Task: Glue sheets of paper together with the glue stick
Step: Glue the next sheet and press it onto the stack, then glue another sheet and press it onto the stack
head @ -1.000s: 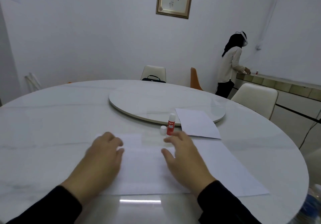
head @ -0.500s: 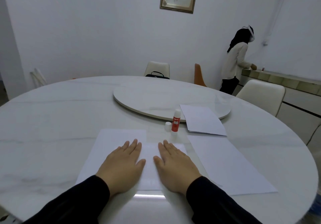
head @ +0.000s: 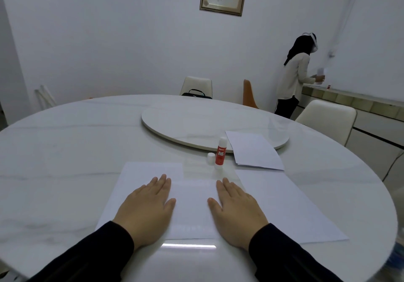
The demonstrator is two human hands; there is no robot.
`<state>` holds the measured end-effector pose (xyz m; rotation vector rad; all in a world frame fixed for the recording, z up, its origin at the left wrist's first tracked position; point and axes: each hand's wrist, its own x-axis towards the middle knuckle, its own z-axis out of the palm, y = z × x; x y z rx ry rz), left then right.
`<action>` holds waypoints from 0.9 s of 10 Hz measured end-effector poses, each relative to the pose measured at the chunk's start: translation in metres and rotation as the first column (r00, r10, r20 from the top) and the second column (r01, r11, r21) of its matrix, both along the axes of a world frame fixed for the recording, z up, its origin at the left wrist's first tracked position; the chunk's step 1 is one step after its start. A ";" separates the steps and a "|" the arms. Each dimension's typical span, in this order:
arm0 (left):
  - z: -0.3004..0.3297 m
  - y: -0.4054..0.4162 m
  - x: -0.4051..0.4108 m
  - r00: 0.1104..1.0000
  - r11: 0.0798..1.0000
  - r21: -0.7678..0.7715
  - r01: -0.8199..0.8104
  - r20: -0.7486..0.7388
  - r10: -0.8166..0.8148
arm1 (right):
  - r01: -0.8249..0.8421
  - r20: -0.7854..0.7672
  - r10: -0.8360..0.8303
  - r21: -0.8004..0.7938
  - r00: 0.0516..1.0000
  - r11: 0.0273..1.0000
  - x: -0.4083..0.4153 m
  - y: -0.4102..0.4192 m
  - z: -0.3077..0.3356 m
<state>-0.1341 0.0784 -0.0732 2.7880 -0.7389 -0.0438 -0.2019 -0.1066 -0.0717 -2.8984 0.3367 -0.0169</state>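
White sheets of paper [head: 192,207] lie overlapped on the near part of the round white table [head: 65,150]. My left hand [head: 146,207] presses flat on the left sheet, fingers straight. Flat on the overlapping middle sheet rests my right hand [head: 236,209]. Another sheet [head: 290,203] extends to the right. Beyond the sheets a red glue stick [head: 220,153] stands upright, uncapped, with its white cap [head: 210,157] beside it on the left.
A small stack of paper [head: 253,150] lies partly on the turntable [head: 196,126] at the table's centre. White chairs [head: 328,117] stand around the table. A person [head: 295,78] stands at a counter at the back right.
My hands drew back from the far edge of the sheets, then slid apart sideways across the paper. The view tilted upward slightly.
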 end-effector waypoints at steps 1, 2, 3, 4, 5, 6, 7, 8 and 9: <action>-0.001 0.001 0.000 0.999 0.999 0.024 -0.046 0.002 0.046 | 0.032 -0.002 -0.032 -0.009 0.999 0.999 -0.001 0.001 -0.001; 0.001 0.000 -0.002 0.998 0.998 0.016 -0.065 0.000 0.065 | 0.038 0.061 -0.037 -0.009 0.997 0.999 -0.003 0.004 0.001; 0.002 -0.001 -0.003 0.996 0.996 0.009 -0.088 -0.002 0.088 | 0.023 0.183 -0.028 0.025 0.983 0.999 -0.006 0.006 0.007; 0.001 -0.002 -0.004 0.995 0.995 0.000 -0.097 -0.003 0.097 | 0.042 0.289 -0.151 0.353 0.945 0.935 -0.007 0.004 0.014; 0.001 -0.002 -0.004 0.995 0.995 -0.003 -0.097 -0.002 0.097 | 0.053 0.292 -0.323 0.663 0.900 0.747 -0.003 -0.004 0.017; 0.001 -0.002 -0.004 0.995 0.995 -0.002 -0.096 0.000 0.096 | 0.073 0.292 -0.347 0.662 0.891 0.746 -0.001 -0.009 0.016; 0.002 -0.003 -0.004 0.995 0.995 0.002 -0.097 0.005 0.097 | 0.111 0.246 -0.293 0.561 0.924 0.821 0.001 -0.008 0.014; 0.003 -0.003 -0.004 0.995 0.995 0.010 -0.096 0.010 0.096 | 0.140 0.200 -0.257 0.461 0.946 0.876 0.003 -0.006 0.012; 0.003 -0.002 -0.004 0.995 0.995 0.013 -0.097 0.012 0.096 | 0.128 0.242 -0.265 0.464 0.933 0.877 0.004 -0.007 0.013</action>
